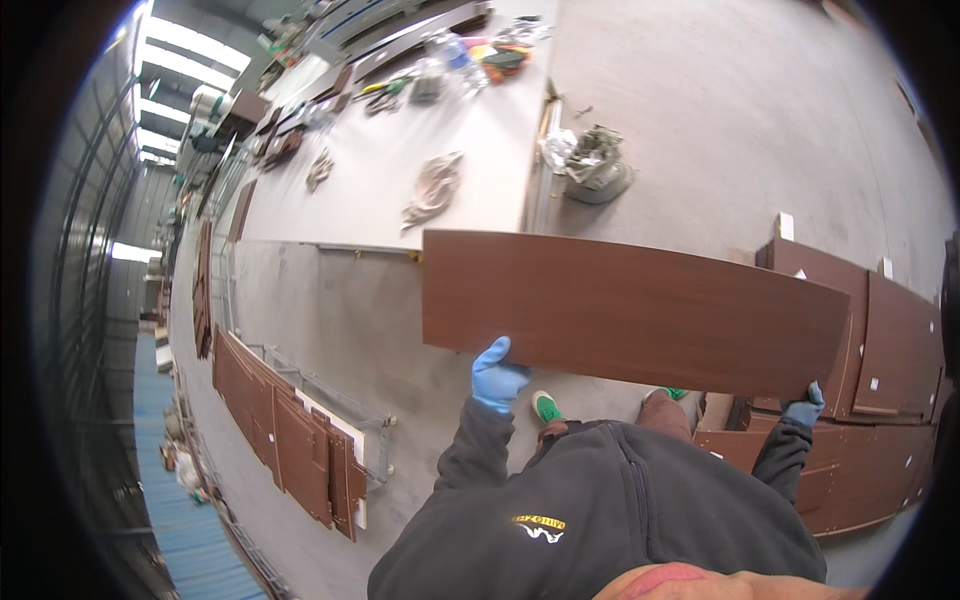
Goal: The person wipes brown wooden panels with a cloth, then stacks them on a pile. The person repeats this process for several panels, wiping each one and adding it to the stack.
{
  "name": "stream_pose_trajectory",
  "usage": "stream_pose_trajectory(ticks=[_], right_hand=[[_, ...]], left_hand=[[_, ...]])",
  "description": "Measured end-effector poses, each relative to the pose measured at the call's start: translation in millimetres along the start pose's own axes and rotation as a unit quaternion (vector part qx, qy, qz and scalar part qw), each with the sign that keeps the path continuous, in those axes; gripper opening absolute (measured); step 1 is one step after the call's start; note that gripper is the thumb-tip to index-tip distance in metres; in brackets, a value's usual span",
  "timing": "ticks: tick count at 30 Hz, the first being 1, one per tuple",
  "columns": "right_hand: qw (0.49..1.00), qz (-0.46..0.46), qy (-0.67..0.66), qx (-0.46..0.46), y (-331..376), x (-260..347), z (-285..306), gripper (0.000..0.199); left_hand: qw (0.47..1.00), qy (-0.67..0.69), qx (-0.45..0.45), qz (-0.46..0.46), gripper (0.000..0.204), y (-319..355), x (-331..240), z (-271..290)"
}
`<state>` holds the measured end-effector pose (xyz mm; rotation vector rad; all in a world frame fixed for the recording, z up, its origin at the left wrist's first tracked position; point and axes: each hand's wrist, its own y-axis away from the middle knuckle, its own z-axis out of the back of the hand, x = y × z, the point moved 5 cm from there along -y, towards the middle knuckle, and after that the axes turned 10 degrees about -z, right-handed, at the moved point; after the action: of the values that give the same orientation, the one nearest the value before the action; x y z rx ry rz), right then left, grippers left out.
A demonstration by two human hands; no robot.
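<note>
A long dark brown wooden panel (630,310) is held up in front of my body, its broad face toward me. My left hand (499,376), in a blue glove, grips its lower edge near the left end, thumb on the face and fingers hidden behind. At the lower right corner my right hand (804,406), also gloved in blue, is closed on the same panel, with its thumb showing. The panel's upper left corner overlaps the near edge of a white-topped table (370,190) in the view; whether they touch I cannot tell.
On the table lie a crumpled cloth (434,187), a plastic bottle (456,55) and tools. A sack (597,165) stands on the floor beyond. Stacked brown panels (900,345) are at my right; more brown panels (290,430) rest on a wheeled metal rack (375,430) at left.
</note>
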<state>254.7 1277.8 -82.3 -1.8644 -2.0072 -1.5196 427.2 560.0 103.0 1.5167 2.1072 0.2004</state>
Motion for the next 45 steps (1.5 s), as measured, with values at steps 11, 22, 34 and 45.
stream_pose_trajectory(ticks=[11, 22, 34, 45], right_hand=[[0.888, -0.331, 0.035, 0.318, 184.1, -425.0, -368.4, 0.052], [0.774, -0.432, 0.09, 0.454, 427.2, -692.6, -640.7, 0.065], [0.708, -0.486, 0.117, 0.498, 470.3, -962.0, -903.8, 0.069], [0.695, -0.455, 0.17, 0.529, 549.3, -1163.4, -1087.0, 0.077]], left_hand=[[0.936, 0.03, 0.043, -0.348, 0.055, 198.1, -430.1, 140.5], [0.924, 0.011, -0.07, -0.375, 0.05, 118.1, -543.9, 219.2], [0.907, 0.068, -0.123, -0.396, 0.038, 23.3, -835.6, 265.5], [0.909, 0.011, -0.093, -0.407, 0.042, -66.5, -1089.9, 325.1]])
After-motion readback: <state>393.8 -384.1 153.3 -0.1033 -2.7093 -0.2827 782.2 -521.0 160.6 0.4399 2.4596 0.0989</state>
